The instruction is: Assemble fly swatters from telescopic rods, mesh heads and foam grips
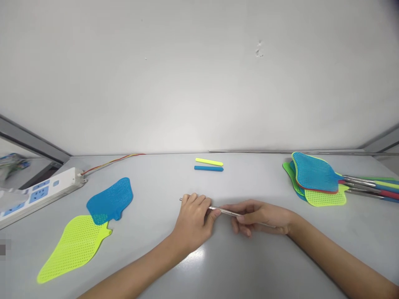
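Both hands hold one thin metal telescopic rod just above the grey table. My left hand is wrapped round its left part, and the rod's tip sticks out past the fingers. Further right, my right hand pinches the rod between thumb and fingers; its right end runs along under the palm. Beyond the hands lie a yellow handle sleeve and a blue handle sleeve, side by side. On the left, a loose blue fly swatter head overlaps a yellow fly swatter head.
A stack of fly swatters with metal rods and coloured handles lies at the right. A white power strip with a red-yellow cable stands at the left edge. Along the white wall lies a long thin metal rod.
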Demonstrator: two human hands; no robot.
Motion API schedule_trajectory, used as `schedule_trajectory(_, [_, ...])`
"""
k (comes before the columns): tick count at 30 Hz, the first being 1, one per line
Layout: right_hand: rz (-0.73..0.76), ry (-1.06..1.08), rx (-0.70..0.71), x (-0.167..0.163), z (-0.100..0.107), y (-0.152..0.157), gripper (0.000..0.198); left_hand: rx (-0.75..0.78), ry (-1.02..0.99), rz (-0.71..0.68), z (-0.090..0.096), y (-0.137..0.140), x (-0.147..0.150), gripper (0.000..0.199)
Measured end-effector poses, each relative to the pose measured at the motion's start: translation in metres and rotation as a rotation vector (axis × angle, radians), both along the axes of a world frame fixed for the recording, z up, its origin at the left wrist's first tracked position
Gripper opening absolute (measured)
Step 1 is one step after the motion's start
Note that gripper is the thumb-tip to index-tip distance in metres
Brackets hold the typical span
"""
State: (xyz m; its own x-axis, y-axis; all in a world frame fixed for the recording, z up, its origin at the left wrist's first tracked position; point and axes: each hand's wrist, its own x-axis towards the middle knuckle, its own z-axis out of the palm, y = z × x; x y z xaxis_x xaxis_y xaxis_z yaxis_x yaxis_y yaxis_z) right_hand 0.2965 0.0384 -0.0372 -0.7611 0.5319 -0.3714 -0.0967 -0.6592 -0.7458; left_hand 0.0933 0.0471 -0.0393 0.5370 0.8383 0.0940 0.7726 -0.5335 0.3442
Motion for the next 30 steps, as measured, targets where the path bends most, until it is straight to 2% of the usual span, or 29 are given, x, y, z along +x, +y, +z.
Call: schedule_trajectory(30, [-0.010, 0.022, -0.019, -0.0005, 0.0007, 0.0004, 0.042, -0.003, 0.021, -0.011, -0.0010, 0.0017, 0.0000, 0.027])
